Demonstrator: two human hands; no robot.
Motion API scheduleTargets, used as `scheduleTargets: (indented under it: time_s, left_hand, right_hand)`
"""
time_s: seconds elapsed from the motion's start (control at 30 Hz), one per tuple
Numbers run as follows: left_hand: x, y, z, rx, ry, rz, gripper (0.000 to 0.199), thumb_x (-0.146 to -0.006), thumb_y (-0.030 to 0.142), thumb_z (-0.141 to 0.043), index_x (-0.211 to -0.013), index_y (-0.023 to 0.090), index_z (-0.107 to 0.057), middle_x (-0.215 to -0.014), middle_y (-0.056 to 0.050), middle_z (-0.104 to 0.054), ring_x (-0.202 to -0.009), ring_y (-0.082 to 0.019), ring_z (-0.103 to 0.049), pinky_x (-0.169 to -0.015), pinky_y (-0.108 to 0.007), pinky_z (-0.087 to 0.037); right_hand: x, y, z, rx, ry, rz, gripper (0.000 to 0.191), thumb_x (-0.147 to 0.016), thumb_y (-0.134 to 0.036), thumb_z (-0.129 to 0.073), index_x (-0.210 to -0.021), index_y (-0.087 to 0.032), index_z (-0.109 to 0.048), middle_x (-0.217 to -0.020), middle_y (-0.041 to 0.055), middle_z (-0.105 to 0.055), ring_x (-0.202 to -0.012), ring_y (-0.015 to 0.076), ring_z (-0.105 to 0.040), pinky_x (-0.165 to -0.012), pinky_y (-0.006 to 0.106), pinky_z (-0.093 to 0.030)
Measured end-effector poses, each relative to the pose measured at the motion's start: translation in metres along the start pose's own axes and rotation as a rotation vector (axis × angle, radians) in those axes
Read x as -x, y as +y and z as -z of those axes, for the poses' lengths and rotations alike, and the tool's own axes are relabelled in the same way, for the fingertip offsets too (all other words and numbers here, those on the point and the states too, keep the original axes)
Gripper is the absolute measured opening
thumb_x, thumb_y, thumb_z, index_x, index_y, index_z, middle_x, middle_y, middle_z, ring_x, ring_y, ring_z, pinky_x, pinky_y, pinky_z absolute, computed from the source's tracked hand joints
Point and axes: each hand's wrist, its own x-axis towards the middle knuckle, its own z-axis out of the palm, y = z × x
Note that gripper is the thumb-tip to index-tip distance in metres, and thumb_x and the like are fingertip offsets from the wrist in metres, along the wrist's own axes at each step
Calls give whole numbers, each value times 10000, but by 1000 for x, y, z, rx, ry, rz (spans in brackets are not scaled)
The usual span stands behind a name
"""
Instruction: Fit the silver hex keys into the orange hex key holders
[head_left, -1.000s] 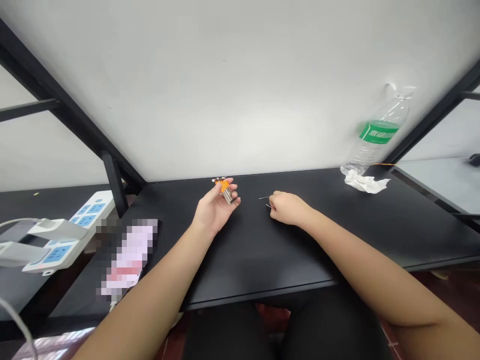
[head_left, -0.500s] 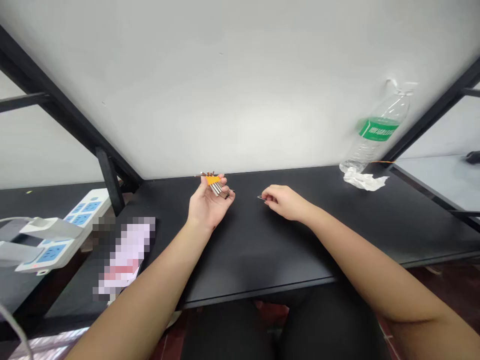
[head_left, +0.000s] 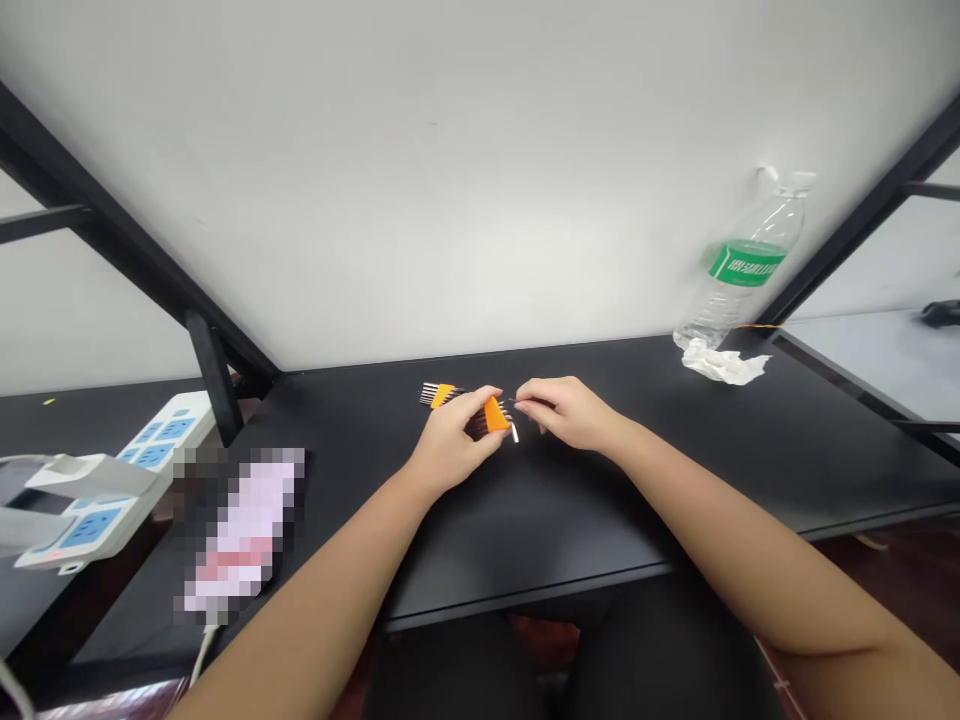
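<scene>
A hex key set with orange holder pieces is in my left hand. My thumb and fingers are closed around it. Straight metal ends stick out past a second orange piece on the left, and bent short ends point right toward the other hand. Close by on the right, my right hand is pinched, its fingertips at a thin dark hex key by the bent ends. Whether that key touches the holder I cannot tell. Both hands are above the black table.
A clear plastic bottle with a green label leans on the wall at the back right, a crumpled tissue before it. On the left are a white power strip with plugs and a blurred-out pinkish object with a cable.
My left hand has turned over and moved right with the hex key set, bringing its bent ends to my right hand. My right hand stays nearly in place, still pinching. The view has shifted slightly.
</scene>
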Motion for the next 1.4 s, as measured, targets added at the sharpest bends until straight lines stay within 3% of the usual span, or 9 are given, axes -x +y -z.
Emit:
scheduleTargets:
  time_s: [0.13, 0.3, 0.47, 0.8, 1.17, 1.4]
  left_hand:
    - [0, -4, 2, -31, 1, -28, 439, -826, 289, -712, -1255, 213, -660, -1017, -26, -729, -819, -157, -676, -790, -285, -568]
    - [1, -5, 1, -37, -26, -56, 452, -836, 306, -726, -1273, 211, -660, -1046, -36, -738, -861, -168, -690, -812, -296, -574]
    - [1, -7, 0, -64, -50, -62, 479, -832, 312, -736, -1297, 222, -660, -1115, -52, -742, -930, -192, -704, -849, -316, -577]
    - [2, -7, 0, -72, -67, -62, 483, -835, 320, -738, -1302, 225, -657, -1096, -51, -738, -918, -189, -698, -844, -324, -580]
    - [2, -4, 1, -51, -75, -32, 491, -829, 332, -738, -1303, 230, -663, -1139, -57, -743, -977, -206, -715, -877, -326, -587]
    - [2, -3, 2, -67, -69, -11, 490, -825, 331, -738, -1301, 236, -668, -1144, -47, -747, -913, -188, -713, -843, -317, -593]
  right_hand:
    - [1, 3, -2, 39, 19, 56, 186, -1017, -286, -563, -975, -205, -725, -933, 24, -751, -789, 147, -660, -760, 270, -470]
    - [0, 1, -2, 24, 57, 35, 174, -1008, -277, -595, -974, -218, -755, -919, -4, -771, -767, 130, -678, -741, 252, -476]
    - [1, 2, -3, 114, 51, 103, 184, -1014, -250, -584, -1001, -203, -762, -966, 19, -781, -817, 151, -695, -769, 269, -493]
    - [4, -1, -3, 289, 96, 131, 203, -1028, -259, -557, -993, -192, -745, -864, 31, -741, -734, 141, -648, -683, 263, -442]
    - [6, -3, -1, 344, 95, 96, 289, -1060, -328, -484, -977, -204, -731, -813, 36, -703, -706, 142, -596, -649, 273, -396]
    - [7, -3, -1, 368, 97, 102, 306, -1065, -334, -472, -965, -203, -731, -792, 33, -684, -684, 136, -576, -628, 273, -377]
